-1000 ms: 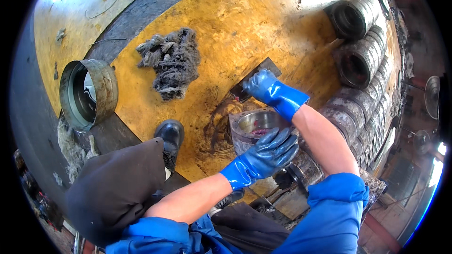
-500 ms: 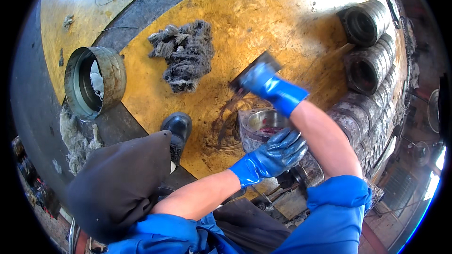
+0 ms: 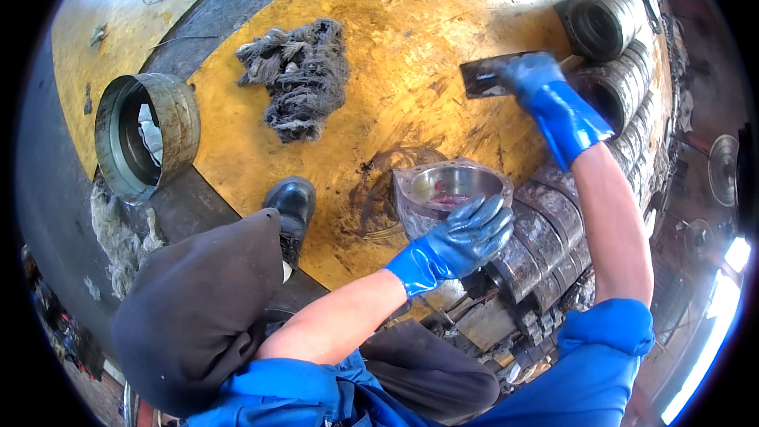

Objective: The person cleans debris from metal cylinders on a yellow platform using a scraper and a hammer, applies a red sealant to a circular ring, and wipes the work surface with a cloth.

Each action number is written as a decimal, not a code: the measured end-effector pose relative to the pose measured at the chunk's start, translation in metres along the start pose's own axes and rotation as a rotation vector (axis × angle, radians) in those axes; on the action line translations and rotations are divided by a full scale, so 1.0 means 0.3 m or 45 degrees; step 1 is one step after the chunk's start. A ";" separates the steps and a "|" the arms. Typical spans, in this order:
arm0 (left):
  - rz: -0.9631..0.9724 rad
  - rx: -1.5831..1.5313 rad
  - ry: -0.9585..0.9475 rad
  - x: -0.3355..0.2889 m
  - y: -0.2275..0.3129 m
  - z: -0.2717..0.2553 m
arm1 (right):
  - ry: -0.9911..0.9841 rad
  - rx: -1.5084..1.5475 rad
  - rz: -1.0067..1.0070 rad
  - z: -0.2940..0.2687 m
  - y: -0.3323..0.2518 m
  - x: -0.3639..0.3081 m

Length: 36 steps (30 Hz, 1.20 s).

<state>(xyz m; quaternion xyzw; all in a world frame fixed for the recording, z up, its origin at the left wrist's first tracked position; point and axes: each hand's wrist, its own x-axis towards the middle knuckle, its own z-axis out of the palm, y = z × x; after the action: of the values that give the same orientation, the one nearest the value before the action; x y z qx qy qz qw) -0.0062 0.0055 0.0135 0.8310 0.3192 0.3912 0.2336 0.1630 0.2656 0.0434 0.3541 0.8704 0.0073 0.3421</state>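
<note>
A metal cylinder housing [image 3: 407, 209] with a flanged, shiny rim stands upright on the floor before me, some reddish stuff inside it. My left hand [image 3: 473, 236], in a blue rubber glove, lies against the near right side of this housing, its fingers stretched out. Farther off and to the right, my right hand [image 3: 534, 75], gloved alike, is closed round one end of a dark, flat rectangular plate [image 3: 486, 77]. The plate is held above the yellow floor; motion blur hides its exact kind.
Several similar dark cylinder housings [image 3: 605, 24] lie in a row along the right. A tangled grey rag heap [image 3: 308, 83] lies ahead. Left stands a rusty metal ring [image 3: 178, 115], with a paler rag clump [image 3: 118, 241] below it. My boot [image 3: 291, 209] rests on the yellow floor [image 3: 395, 47].
My right hand has swung to the right and farther away with the dark plate, uncovering the housing's opening. My left hand stays at the housing. The view has shifted slightly.
</note>
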 end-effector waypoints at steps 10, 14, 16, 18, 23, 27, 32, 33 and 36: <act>-0.107 -0.151 -0.112 -0.002 0.049 0.033 | 0.699 1.209 1.209 0.268 -0.063 -0.730; -0.609 -0.060 -0.414 0.100 -0.045 -0.100 | 0.973 1.991 1.802 0.087 -0.439 -0.804; -0.703 -0.144 -0.416 0.123 -0.095 -0.089 | 1.403 2.335 1.863 0.148 -0.591 -0.871; -0.733 -0.383 -0.601 0.171 -0.111 -0.128 | 1.210 2.536 2.036 0.139 -0.738 -0.931; -0.707 -0.567 -0.617 0.125 -0.079 -0.036 | 1.963 3.622 1.858 0.317 -1.030 -0.918; -0.708 -0.565 -0.479 0.018 -0.146 0.002 | 2.210 4.178 1.013 0.408 -1.131 -0.815; -0.971 -1.006 -0.349 -0.072 -0.218 0.149 | 2.176 4.130 1.471 0.422 -1.162 -0.759; -1.443 -1.480 -0.320 -0.012 -0.164 0.116 | 2.225 4.102 1.364 0.447 -1.182 -0.770; -1.248 -1.175 -0.419 0.107 -0.102 0.009 | 2.291 4.116 1.204 0.414 -1.163 -0.773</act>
<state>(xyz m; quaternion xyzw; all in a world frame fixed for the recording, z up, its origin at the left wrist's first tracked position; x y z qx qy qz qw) 0.0010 0.0489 0.0085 0.4551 0.4192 0.2050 0.7584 0.1440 -0.1684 -0.0038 -0.3556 0.2139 0.4601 0.7849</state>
